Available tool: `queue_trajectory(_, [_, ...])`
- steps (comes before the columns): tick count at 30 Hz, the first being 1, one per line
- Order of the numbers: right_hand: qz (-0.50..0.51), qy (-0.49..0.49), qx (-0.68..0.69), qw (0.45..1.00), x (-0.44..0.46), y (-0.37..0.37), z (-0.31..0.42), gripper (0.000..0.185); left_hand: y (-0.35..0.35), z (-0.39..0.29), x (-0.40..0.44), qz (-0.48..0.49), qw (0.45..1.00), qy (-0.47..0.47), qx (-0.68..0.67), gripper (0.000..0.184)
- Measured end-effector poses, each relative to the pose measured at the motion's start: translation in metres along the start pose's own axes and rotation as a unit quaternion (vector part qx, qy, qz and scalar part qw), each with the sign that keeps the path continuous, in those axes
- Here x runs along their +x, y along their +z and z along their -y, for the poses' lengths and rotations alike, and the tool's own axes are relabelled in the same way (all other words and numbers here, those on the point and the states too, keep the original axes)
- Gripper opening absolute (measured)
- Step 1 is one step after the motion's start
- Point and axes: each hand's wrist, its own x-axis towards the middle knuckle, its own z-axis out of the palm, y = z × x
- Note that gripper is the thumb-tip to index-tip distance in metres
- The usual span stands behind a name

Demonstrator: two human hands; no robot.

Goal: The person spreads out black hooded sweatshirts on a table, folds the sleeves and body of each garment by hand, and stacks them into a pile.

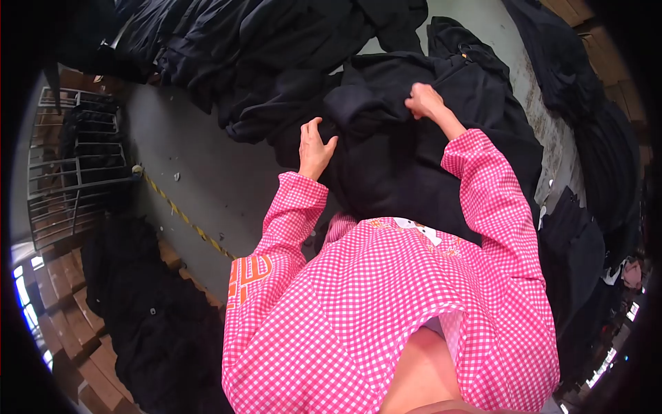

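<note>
A black garment (414, 165) lies spread in front of my body, its folds bunched towards the top. My right hand (426, 102) is closed on it, the fingertips pinching the dark cloth. To the left, my left hand (315, 148) is open at the garment's left side, thumb and fingers apart with nothing between them. Whether its fingertips touch the cloth I cannot tell. Both arms are in pink checked sleeves. A small yellowish spot (464, 56) shows on the cloth near the top right.
A large heap of black garments (262, 55) lies beyond my hands. More dark clothes (586, 103) are piled along the right, and another pile (152, 317) lies at lower left. A metal rack (76, 172) and cardboard boxes (69, 283) stand left, near yellow-black floor tape (183, 215).
</note>
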Motion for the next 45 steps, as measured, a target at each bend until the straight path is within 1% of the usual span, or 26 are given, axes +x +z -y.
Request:
queue_trajectory(1, [-0.059,-0.042,0.016,0.997,0.000,-0.003,0.014,0.015,0.001,0.004,0.004,-0.016,1.000,-0.001,0.002,0.050])
queue_trajectory(2, [-0.057,-0.044,0.015,0.997,-0.007,-0.014,0.036,0.015,0.002,0.009,0.010,-0.033,0.999,-0.002,0.004,0.050])
queue_trajectory(3, [-0.176,-0.170,0.057,0.968,-0.013,-0.028,0.057,0.013,0.003,0.014,0.016,-0.049,0.999,-0.003,0.006,0.050])
queue_trajectory(4, [-0.288,-0.290,0.099,0.907,-0.027,-0.049,0.078,0.012,0.003,0.018,0.020,-0.066,0.998,-0.004,0.008,0.050])
queue_trajectory(6, [-0.323,-0.384,0.162,0.850,-0.089,-0.096,0.107,0.017,0.000,0.023,0.026,-0.060,0.998,-0.008,-0.005,0.050])
queue_trajectory(7, [-0.347,-0.386,0.170,0.838,-0.119,-0.110,0.109,0.023,-0.001,0.024,0.029,-0.054,0.998,-0.009,-0.018,0.049])
queue_trajectory(9, [-0.423,-0.352,0.175,0.816,-0.155,-0.121,0.076,0.029,-0.004,0.026,0.030,-0.037,0.998,-0.010,-0.047,0.050])
queue_trajectory(10, [-0.404,-0.373,0.240,0.800,-0.166,-0.118,0.052,0.030,-0.007,0.027,0.027,-0.036,0.998,-0.011,-0.048,0.050])
queue_trajectory(11, [-0.386,-0.335,0.234,0.827,-0.173,-0.111,0.012,0.027,-0.013,0.030,0.021,-0.044,0.998,-0.009,-0.037,0.050])
queue_trajectory(14, [-0.364,-0.259,0.271,0.853,-0.182,-0.060,-0.080,0.022,-0.029,0.038,-0.002,-0.066,0.998,-0.005,-0.005,0.051])
queue_trajectory(16, [-0.268,-0.099,0.352,0.891,-0.177,-0.017,-0.137,0.023,-0.032,0.040,-0.020,-0.045,0.998,0.029,0.031,0.050])
queue_trajectory(17, [-0.267,-0.098,0.352,0.892,-0.173,-0.003,-0.142,0.023,-0.032,0.041,-0.029,-0.025,0.995,0.064,0.068,0.049])
queue_trajectory(19, [-0.238,0.017,0.397,0.886,-0.169,0.018,-0.154,0.025,-0.032,0.044,-0.038,0.016,0.981,0.134,0.141,0.048])
queue_trajectory(21, [-0.238,0.044,0.377,0.894,-0.160,0.023,-0.156,0.027,-0.052,0.035,-0.028,0.060,0.995,0.065,0.043,0.043])
queue_trajectory(22, [-0.237,0.068,0.356,0.901,-0.152,0.022,-0.155,0.029,-0.061,0.034,-0.015,0.057,0.995,0.067,0.043,0.043])
queue_trajectory(24, [-0.235,0.115,0.313,0.913,-0.134,0.018,-0.151,0.035,-0.074,0.035,0.024,0.016,0.986,0.163,-0.012,0.032])
queue_trajectory(26, [-0.261,0.122,0.217,0.933,-0.106,0.014,-0.149,0.046,-0.076,0.032,0.059,-0.009,0.999,0.033,0.008,0.027])
queue_trajectory(27, [-0.261,0.126,0.217,0.932,-0.102,0.013,-0.140,0.046,-0.067,0.040,0.073,-0.005,0.999,0.033,0.007,0.027])
queue_trajectory(29, [-0.309,0.074,0.150,0.936,-0.092,0.021,-0.116,0.049,-0.038,0.066,0.093,-0.047,0.984,-0.148,0.088,0.028])
queue_trajectory(30, [-0.311,0.074,0.122,0.940,-0.089,0.027,-0.105,0.048,-0.022,0.084,0.101,-0.043,0.984,-0.147,0.088,0.028])
queue_trajectory(32, [-0.313,0.074,0.094,0.942,-0.077,0.037,-0.094,0.047,0.007,0.126,0.112,-0.153,0.974,-0.163,0.030,0.031])
queue_trajectory(34, [-0.352,-0.044,0.107,0.929,-0.067,0.048,-0.094,0.041,0.029,0.151,0.116,-0.254,0.951,-0.174,-0.027,0.034])
queue_trajectory(36, [-0.365,-0.034,0.134,0.921,-0.079,0.040,-0.088,0.040,-0.008,0.096,0.092,-0.306,0.944,-0.117,-0.045,0.038])
queue_trajectory(40, [-0.402,-0.020,0.210,0.891,-0.099,0.023,-0.084,0.035,-0.025,0.091,0.088,-0.298,0.947,-0.067,-0.101,0.043])
queue_trajectory(43, [-0.415,-0.027,0.173,0.893,-0.088,0.046,-0.097,0.032,-0.028,0.084,0.089,-0.149,0.951,-0.167,-0.213,0.048])
queue_trajectory(45, [-0.426,-0.028,0.166,0.889,-0.088,0.056,-0.095,0.031,-0.044,0.090,0.083,-0.056,0.930,-0.236,-0.276,0.051])
